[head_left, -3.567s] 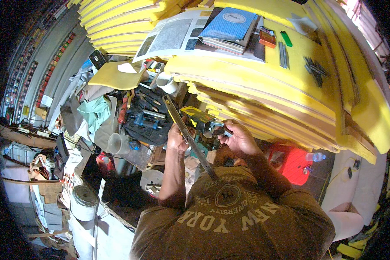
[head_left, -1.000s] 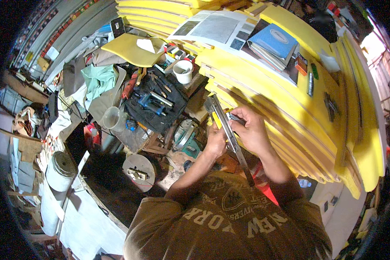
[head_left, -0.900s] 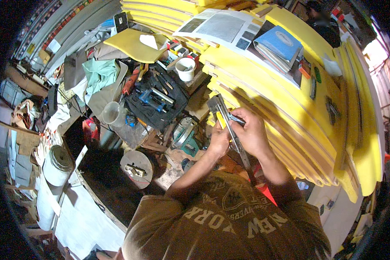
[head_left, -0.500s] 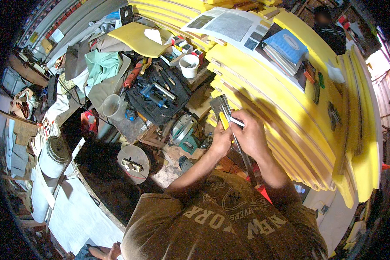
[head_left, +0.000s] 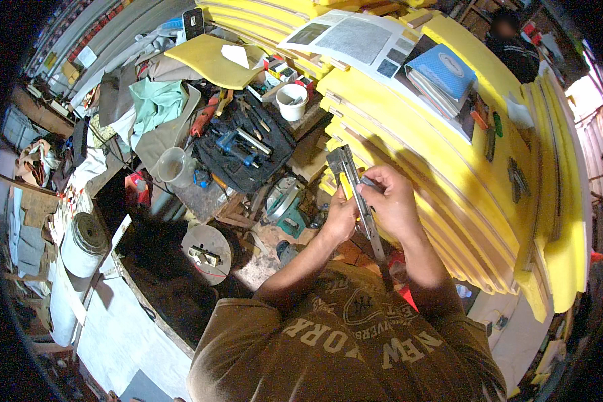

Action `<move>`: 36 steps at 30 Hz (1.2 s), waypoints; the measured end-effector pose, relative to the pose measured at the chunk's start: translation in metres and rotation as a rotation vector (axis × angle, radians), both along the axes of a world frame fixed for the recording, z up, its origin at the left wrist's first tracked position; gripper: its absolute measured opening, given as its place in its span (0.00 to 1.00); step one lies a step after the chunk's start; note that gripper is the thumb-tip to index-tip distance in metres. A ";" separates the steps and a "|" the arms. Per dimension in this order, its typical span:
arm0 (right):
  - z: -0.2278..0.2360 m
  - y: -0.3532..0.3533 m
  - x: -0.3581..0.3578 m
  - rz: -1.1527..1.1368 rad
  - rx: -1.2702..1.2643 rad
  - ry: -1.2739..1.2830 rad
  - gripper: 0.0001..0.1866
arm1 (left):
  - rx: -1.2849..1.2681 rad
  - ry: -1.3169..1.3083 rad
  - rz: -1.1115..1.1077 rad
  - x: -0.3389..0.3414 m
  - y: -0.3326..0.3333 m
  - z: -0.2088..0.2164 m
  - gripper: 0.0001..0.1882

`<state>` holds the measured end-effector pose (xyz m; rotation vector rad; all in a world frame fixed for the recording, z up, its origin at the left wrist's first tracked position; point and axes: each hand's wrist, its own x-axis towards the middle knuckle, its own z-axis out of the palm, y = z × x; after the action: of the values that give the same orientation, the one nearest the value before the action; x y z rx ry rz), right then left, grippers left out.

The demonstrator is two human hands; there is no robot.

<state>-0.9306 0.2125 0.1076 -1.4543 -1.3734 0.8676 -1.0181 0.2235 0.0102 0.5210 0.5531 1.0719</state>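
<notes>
My left hand is closed around the yellow grip of a staple gun. Its dark head points away from me, and a long silver rail runs back from it toward my chest. Just right of the rail, my right hand is closed, with thumb and forefinger pinching a small grey strip. Whether the strip touches the gun cannot be made out. Part of the grip is hidden behind my left fingers.
Stacked yellow foam panels rise on the right, bearing a blue-covered book. Left of my hands, a black tool bag lies near a white bucket. A green power saw stands below. Another person is at the far right.
My right hand has shifted slightly up, and the strip in its fingers has turned and looks darker. The silver rail shows more fully. Another person's hand at the lower left has left the view.
</notes>
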 end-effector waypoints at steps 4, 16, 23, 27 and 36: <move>0.027 -0.002 0.005 -0.048 -0.108 0.014 0.06 | 0.000 -0.019 -0.022 0.000 0.004 -0.007 0.08; 0.000 -0.025 0.080 -0.312 -0.203 0.933 0.11 | -0.320 -0.109 -0.106 -0.029 0.016 0.009 0.04; 0.008 -0.049 0.067 -0.139 -0.126 0.647 0.13 | -0.353 -0.194 -0.175 -0.039 0.028 0.007 0.12; 0.042 -0.052 0.051 -0.026 -0.083 -0.117 0.13 | -0.397 -0.216 -0.236 -0.038 0.023 0.005 0.11; 0.053 -0.032 0.031 0.202 0.004 -0.848 0.15 | -0.601 -0.302 -0.186 -0.017 0.010 -0.015 0.14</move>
<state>-0.8995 0.1805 0.1602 -1.7910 -2.1611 0.3470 -1.0354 0.2330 -0.0049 -0.1154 0.5152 0.7372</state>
